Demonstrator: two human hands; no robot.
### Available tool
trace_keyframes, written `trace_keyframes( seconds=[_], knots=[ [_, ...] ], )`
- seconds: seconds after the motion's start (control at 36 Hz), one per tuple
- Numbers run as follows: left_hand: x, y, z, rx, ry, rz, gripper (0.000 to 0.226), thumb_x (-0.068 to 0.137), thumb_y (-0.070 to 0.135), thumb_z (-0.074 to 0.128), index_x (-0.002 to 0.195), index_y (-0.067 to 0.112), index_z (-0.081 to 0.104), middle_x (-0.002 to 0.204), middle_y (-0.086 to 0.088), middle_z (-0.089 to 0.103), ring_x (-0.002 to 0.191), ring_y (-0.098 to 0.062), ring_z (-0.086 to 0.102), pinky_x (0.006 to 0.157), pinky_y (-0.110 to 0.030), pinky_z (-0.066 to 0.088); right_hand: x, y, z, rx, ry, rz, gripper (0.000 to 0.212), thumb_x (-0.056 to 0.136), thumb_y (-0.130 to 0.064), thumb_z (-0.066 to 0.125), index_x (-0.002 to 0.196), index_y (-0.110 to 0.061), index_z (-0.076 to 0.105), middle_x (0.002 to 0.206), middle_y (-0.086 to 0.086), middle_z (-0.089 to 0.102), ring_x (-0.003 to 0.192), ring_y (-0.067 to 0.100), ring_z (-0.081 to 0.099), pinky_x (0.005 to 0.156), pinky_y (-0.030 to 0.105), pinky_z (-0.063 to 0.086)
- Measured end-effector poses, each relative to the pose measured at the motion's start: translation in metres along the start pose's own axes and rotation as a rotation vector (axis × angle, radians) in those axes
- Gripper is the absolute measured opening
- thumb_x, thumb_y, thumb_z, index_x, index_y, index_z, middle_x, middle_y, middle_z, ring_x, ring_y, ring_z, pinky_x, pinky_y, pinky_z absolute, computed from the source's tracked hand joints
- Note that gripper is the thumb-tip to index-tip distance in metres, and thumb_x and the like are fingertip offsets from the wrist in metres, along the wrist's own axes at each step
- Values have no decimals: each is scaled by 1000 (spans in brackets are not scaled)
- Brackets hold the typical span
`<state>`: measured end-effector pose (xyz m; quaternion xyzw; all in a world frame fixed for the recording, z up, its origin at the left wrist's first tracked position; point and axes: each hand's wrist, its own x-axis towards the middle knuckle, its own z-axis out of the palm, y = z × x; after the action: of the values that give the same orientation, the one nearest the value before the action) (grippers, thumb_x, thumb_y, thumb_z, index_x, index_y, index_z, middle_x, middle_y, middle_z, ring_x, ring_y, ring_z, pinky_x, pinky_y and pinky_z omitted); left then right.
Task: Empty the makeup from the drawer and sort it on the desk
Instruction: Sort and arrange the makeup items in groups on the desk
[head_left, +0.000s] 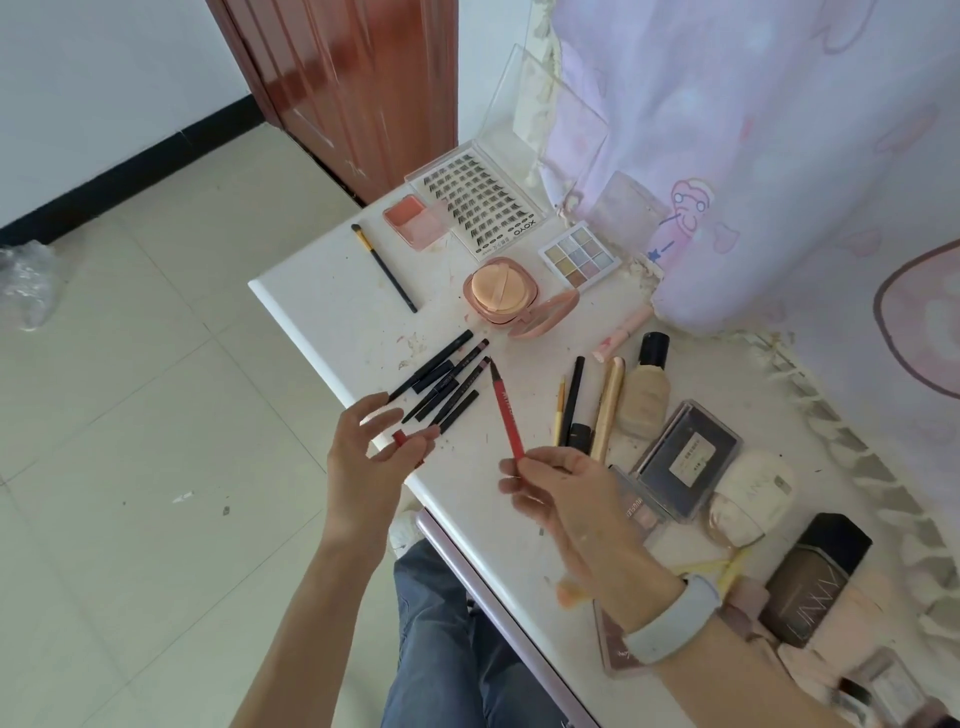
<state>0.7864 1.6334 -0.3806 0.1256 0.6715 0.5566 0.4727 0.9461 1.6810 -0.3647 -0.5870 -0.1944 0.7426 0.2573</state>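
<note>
**Currently: red liner pencil uncapped over desk**

Head view. Right hand (556, 493) pinches the lower end of a slim red liner pencil (506, 413) between thumb and fingertips; the pencil is tilted, dark tip pointing away, above the white desk top (322, 291). Left hand (371, 449) holds a small red cap (400, 438) between thumb and curled fingers, the other fingers spread apart. Just beyond the left hand, a cluster of black slim pencils (441, 382) lies on the desk. Farther back lie a black-handled brush (387, 270), a round pink powder compact (501, 293) standing open, and a clear false-lash tray (475, 205). A beige foundation bottle (644, 389) lies near the right hand.
</note>
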Motion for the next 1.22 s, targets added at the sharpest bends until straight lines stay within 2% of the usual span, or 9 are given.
trace_keyframes(
  seconds=[0.22, 0.36, 0.47, 0.61, 0.89, 0.97, 1.06, 1.14, 1.22],
  knots=[
    [4, -4, -2, -34, 55, -29, 44, 89, -2, 57, 128, 13, 43, 95, -6, 73, 87, -20, 71, 74, -22, 56, 16, 19, 32, 29, 110, -48, 14, 89, 6, 51, 100, -3, 53, 98, 23, 64, 80, 29, 66, 73, 32, 58],
    [12, -8, -3, 179, 6, 40, 31, 92, 1, 54, 121, 12, 53, 95, 2, 72, 80, -11, 70, 68, -16, 54, 15, 27, 35, 69, 134, -96, 16, 90, 7, 47, 99, -5, 54, 99, 20, 64, 83, 27, 68, 73, 29, 58],
    [15, -9, 3, 304, -12, 102, 26, 91, 3, 55, 113, 18, 57, 94, 8, 72, 76, -3, 67, 76, -18, 52, 13, 31, 35, 103, 149, -117, 17, 89, 7, 51, 97, -7, 54, 101, 19, 63, 84, 26, 70, 71, 27, 58],
    [16, -9, 7, 439, -30, 171, 22, 93, 8, 53, 108, 24, 57, 95, 16, 70, 77, 14, 59, 65, -1, 41, 16, 31, 35, -76, 119, -128, 17, 89, 2, 54, 93, -15, 54, 97, 11, 64, 84, 23, 69, 73, 26, 58],
    [12, -17, 22, 638, -11, 348, 48, 83, 6, 68, 127, 19, 56, 102, 9, 61, 77, 0, 57, 70, 2, 38, 7, 17, 23, -260, 25, -111, 17, 94, -5, 44, 97, -14, 58, 96, 10, 66, 70, 20, 69, 63, 25, 57],
    [12, -26, 33, 755, -25, 560, 51, 76, 0, 73, 124, 9, 58, 87, 1, 59, 69, -5, 55, 71, -8, 46, 8, 5, 9, -519, 102, -287, 16, 94, -10, 47, 94, -23, 57, 89, -2, 66, 65, 8, 62, 55, 22, 50],
    [13, -38, 43, 948, 23, 706, 47, 70, 5, 79, 114, 9, 63, 77, 1, 65, 72, -19, 61, 71, -32, 51, 23, -12, -9, -948, 224, -545, 12, 93, -21, 50, 100, -24, 58, 92, -8, 62, 80, 10, 57, 69, 25, 49],
    [18, -49, 49, 1127, 135, 839, 39, 65, 12, 84, 100, 12, 69, 74, 4, 67, 78, -22, 62, 79, -32, 36, 46, -25, -22, -1405, 343, -698, 17, 91, -26, 53, 98, -14, 62, 98, 3, 57, 92, 19, 50, 75, 32, 42],
    [25, -56, 51, 1160, 201, 925, 28, 63, 12, 84, 86, 14, 69, 71, 6, 66, 82, -19, 54, 77, -31, 30, 64, -31, -26, -1683, 434, -822, 18, 83, -25, 62, 84, -7, 63, 89, 12, 58, 85, 29, 52, 73, 38, 41]
  ],
)
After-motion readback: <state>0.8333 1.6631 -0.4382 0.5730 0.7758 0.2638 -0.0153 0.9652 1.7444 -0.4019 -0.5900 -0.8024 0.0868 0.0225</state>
